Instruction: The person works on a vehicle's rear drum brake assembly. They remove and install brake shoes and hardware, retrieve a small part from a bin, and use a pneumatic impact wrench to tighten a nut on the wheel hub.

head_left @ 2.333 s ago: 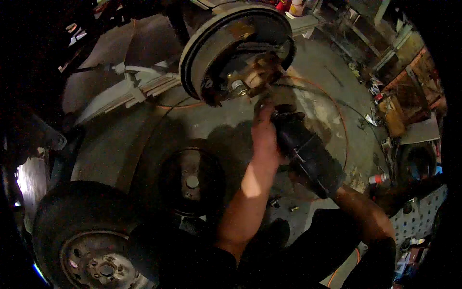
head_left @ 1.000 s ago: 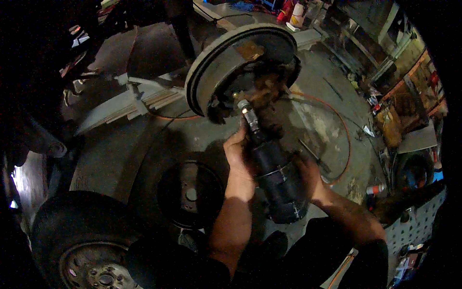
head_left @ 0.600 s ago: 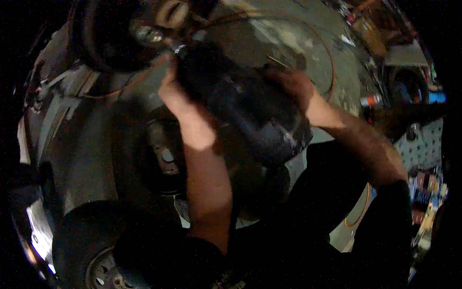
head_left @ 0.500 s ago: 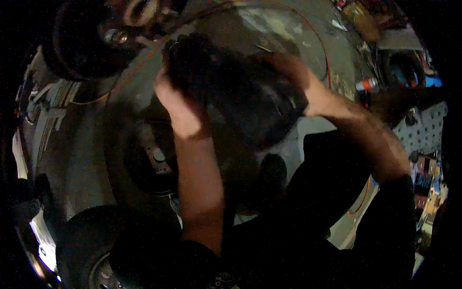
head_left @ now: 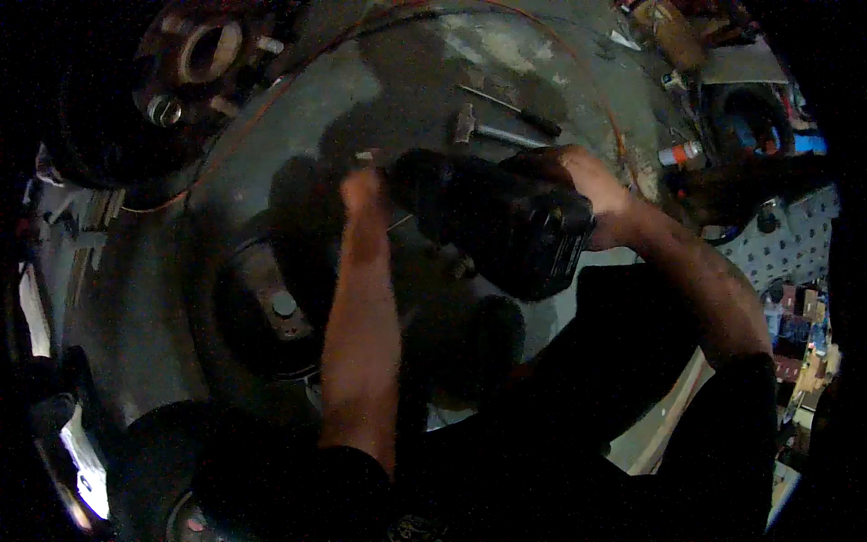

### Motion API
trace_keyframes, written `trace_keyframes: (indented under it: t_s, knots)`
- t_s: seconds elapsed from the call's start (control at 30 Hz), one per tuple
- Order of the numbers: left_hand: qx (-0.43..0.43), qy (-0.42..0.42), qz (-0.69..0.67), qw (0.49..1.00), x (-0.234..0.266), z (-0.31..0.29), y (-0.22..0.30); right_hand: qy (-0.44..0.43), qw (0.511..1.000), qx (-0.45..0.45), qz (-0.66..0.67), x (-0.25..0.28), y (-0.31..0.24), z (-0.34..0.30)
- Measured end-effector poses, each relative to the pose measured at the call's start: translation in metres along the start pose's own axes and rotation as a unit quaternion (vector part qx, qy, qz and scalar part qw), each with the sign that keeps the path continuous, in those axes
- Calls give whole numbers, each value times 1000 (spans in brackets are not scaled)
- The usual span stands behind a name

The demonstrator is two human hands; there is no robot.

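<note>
My right hand (head_left: pixel 587 185) grips a bulky black cordless power tool (head_left: pixel 506 212) from its far right side, holding it above the floor. The tool's front end points left, and its exact type is lost in the dark. Just left of that end is my left hand (head_left: pixel 361 191), its fingers curled closed. A small pale spot shows at its fingertips, too dim to name. Beyond the tool a hammer (head_left: pixel 501 134) lies on the floor, with a dark-handled screwdriver (head_left: pixel 519 111) behind it.
A round dark metal part with a pale hole (head_left: pixel 283 304) sits left of my left forearm. At the far left is a wheel hub (head_left: pixel 212 56). An orange hose (head_left: pixel 262 113) curves across the floor. An orange-and-white can (head_left: pixel 679 154) and a perforated grey panel (head_left: pixel 790 239) are at right.
My left hand has come off the power tool and sits left of its front end. The tool has shifted slightly right and nearer in my right hand, uncovering the hammer and screwdriver.
</note>
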State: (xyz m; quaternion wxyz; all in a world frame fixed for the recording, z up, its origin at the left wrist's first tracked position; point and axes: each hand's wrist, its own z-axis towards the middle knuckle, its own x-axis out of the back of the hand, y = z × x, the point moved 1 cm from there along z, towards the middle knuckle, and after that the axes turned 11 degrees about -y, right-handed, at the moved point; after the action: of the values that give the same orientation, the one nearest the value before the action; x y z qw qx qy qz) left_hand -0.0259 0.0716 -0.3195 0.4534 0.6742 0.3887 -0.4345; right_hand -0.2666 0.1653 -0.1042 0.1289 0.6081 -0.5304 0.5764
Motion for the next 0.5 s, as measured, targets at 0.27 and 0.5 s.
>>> trace_keyframes:
  t_s: [0.27, 0.5]
  knots:
    - [103, -27, 702, 704, 6, -48, -76, 21, 999, 11, 32, 6, -10, 34]
    - [173, -127, 894, 393, 36, -102, -93, -15, 998, -16, 55, -1, -1, 57]
